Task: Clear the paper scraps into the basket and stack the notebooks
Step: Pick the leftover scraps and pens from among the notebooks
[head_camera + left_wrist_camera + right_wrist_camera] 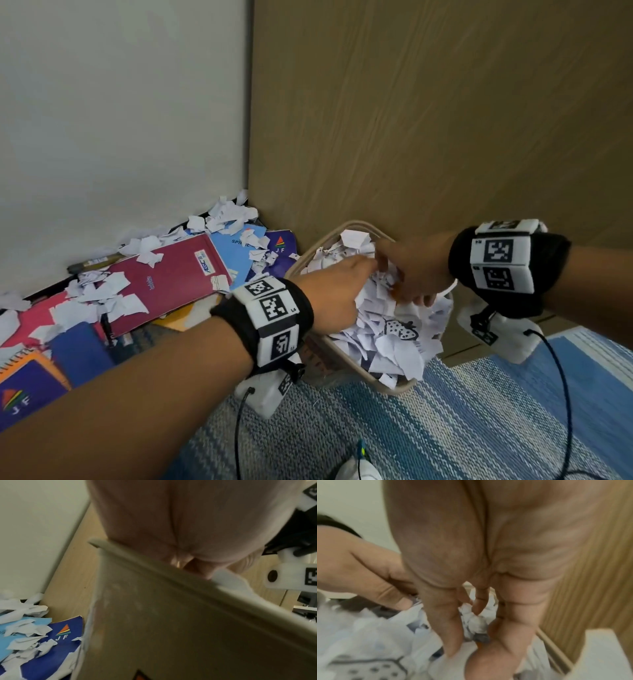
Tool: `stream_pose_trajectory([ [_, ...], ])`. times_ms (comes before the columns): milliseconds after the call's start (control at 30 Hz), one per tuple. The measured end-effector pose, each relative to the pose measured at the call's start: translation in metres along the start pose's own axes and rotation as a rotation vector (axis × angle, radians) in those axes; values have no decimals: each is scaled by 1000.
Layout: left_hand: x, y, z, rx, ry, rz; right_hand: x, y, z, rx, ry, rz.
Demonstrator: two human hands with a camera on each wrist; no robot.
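A blue striped rug (428,428) covers the floor, and the heaped basket (394,385) stands on it. Beside it, notebooks (164,284) lie scattered on the floor against the wall, with paper scraps (109,301) strewn over them.

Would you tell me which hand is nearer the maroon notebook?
Left. The left hand is at the basket's near side beside the maroon notebook; the right hand is beyond.
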State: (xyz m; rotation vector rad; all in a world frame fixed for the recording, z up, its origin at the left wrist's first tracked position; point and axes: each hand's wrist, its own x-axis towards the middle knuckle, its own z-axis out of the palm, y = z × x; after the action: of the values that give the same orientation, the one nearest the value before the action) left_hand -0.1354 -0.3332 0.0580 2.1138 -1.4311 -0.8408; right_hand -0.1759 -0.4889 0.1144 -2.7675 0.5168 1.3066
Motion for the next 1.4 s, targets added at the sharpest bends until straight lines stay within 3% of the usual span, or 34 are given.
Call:
stream_pose_trajectory([
  [100,2,1,3,42,4,-1,5,-2,8,-92,54,-31],
  [267,2,3,-6,5,201,81,-6,-2,-11,-41,23,3],
  [333,3,2,-11,-43,289,132,-11,-4,-24,-162,65,19],
  [500,-6,3,-28,-172,381,110,-21,-19,-52,-436,227,33],
  [633,-14,-1,-41,-257,614,92,-22,-45,-73,-407,292,8],
  [733,-23,-22,-54,-190,849,101,-20,-77,-86,-391,413,-63],
  [867,-60,-75,-86,-93,1038,-10,-10,-141,-98,-357,524,-128],
  [1000,-118,-156,-104,-17,1132,-295,16,-217,-98,-267,555,-224],
  [1167,-200,-253,-74,58,1031,-703,70,-303,-65,-193,497,-435],
  [1300,-249,-309,-32,112,722,-980,132,-348,-10,-102,424,-526],
  [1400,-268,-336,-4,111,497,-1138,168,-368,28,-183,338,-529],
])
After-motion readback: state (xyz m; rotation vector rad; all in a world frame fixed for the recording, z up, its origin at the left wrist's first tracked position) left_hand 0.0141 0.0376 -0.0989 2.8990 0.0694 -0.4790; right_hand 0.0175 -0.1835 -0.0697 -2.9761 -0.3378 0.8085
